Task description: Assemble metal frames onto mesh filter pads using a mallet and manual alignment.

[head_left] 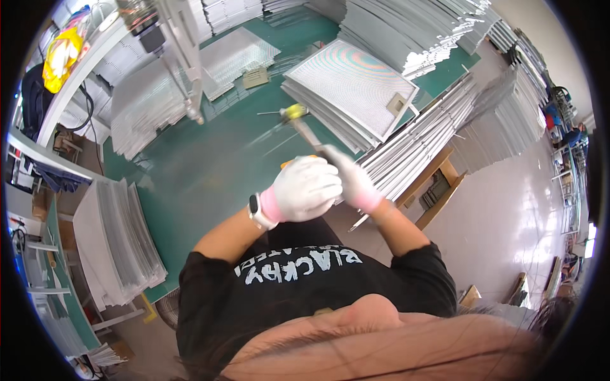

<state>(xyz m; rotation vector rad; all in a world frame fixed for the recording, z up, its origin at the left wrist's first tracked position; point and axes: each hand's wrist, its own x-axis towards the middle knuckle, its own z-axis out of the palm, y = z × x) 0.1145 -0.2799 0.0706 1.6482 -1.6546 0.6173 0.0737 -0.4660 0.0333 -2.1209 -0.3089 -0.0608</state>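
Here we are above the green bench (pixel 222 155), and the right hand (pixel 349 179), in a white glove with a pink cuff, is closed around the handle of a mallet (pixel 294 112), its yellow-green head a little blurred and pointing away from the person over the bench, just short of a stack of perforated panels (pixel 356 79); right up against it comes the left hand (pixel 308 188), gloved the same way, a watch (pixel 255 208) on its wrist, fingers curled in, with an orange piece (pixel 286 164) peeking out at its far edge, though whether those fingers are clenched on it I cannot tell; look right and long pale strips (pixel 410 149) lie in a heap beside the panels, an open cardboard box (pixel 454 195) close by them; over on the left more panels (pixel 114 244) lean in a row near the bench edge, while farther back a small beige block (pixel 255 78) sits next to flat sheets (pixel 232 60), and a yellow bag (pixel 61 63) brightens the upper left
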